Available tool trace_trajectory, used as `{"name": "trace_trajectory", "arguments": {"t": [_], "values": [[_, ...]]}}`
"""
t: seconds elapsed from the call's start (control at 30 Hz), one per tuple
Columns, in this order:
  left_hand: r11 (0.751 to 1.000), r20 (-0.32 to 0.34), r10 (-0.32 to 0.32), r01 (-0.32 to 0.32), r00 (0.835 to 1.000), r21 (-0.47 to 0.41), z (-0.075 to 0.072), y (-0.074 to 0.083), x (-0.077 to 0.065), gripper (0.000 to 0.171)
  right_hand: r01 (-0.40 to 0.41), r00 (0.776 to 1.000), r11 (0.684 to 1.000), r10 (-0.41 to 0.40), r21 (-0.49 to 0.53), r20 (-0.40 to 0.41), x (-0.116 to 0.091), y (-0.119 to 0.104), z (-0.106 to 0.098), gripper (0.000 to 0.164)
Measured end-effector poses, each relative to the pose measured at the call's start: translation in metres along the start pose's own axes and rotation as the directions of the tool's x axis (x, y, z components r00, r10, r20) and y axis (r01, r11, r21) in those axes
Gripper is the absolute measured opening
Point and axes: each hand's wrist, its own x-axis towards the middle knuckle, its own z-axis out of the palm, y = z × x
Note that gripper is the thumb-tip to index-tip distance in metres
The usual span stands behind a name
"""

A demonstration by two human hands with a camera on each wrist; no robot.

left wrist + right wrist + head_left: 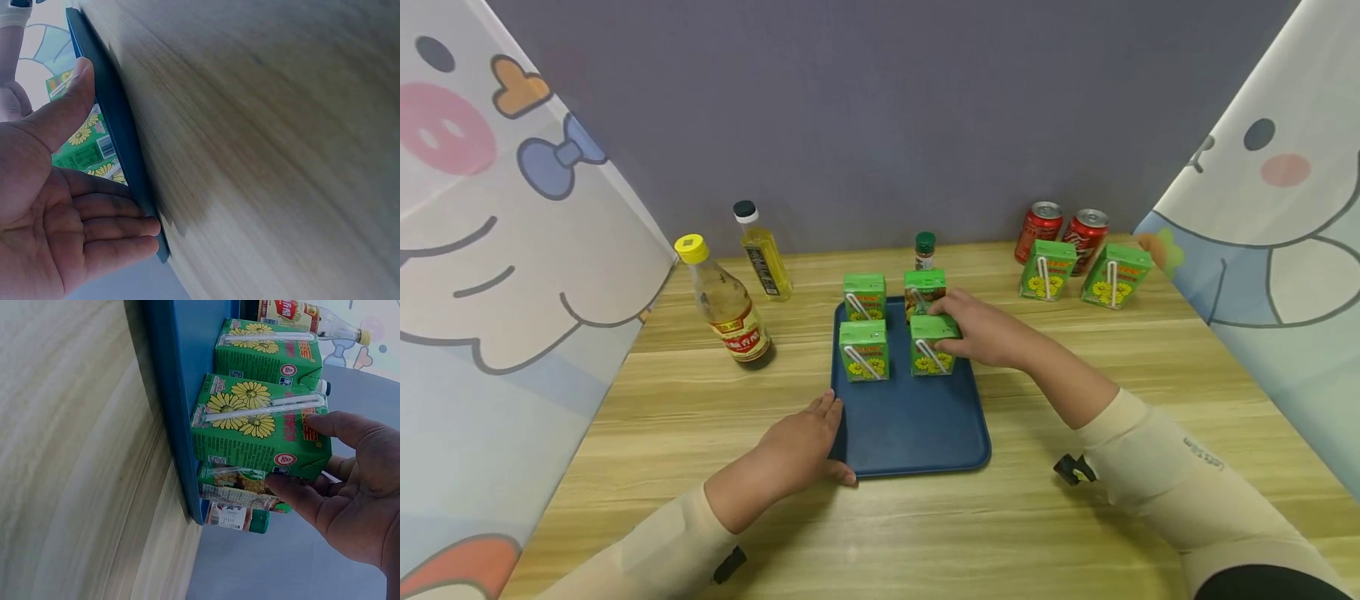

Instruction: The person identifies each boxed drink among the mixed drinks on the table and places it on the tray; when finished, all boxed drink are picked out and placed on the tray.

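A dark blue tray (917, 433) lies on the table with several green drink cartons standing on its far half. My right hand (988, 329) grips the top of the front right carton (932, 358), thumb at its straw side and fingers round the other sides; the right wrist view shows this carton (250, 425) upright. Behind it stands a brown-and-green carton (925, 287). Two more green cartons, one in front (864, 358) and one behind (865, 293), stand on the tray's left. My left hand (797, 442) rests against the tray's left edge, its fingers straight in the left wrist view.
Left of the tray stand a yellow-capped sauce bottle (741, 329) and an oil bottle (766, 262). A green-capped jar (925, 250) is behind the tray. At the back right, two red cans (1039, 232) stand behind two green cartons (1047, 271). A grey partition (880, 125) closes the back.
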Motion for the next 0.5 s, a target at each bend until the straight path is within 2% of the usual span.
{"name": "trace_trajectory", "arguments": {"t": [0.13, 0.27, 0.37, 0.5], "values": [[1.0, -0.002, 0.002, -0.002, 1.0, -0.005, 0.0, 0.0, 0.0, 0.107, -0.031, 0.999, 0.996, 0.032, 0.087, -0.001, -0.003, 0.006, -0.009, 0.062], [1.0, 0.002, -0.003, 0.003, 1.0, -0.009, 0.0, 0.001, 0.0, 0.108, -0.094, 0.988, 0.986, 0.11, 0.14, -0.107, -0.008, 0.022, -0.03, 0.074], [1.0, 0.002, -0.006, 0.006, 1.0, -0.01, 0.0, 0.001, 0.0, 0.108, -0.15, 0.958, 0.979, 0.178, 0.135, -0.225, -0.013, 0.042, -0.049, 0.079], [1.0, -0.001, -0.005, 0.005, 1.0, -0.006, 0.0, 0.0, -0.001, 0.108, -0.219, 0.896, 0.964, 0.26, 0.15, -0.361, -0.02, 0.074, -0.069, 0.084]]}}
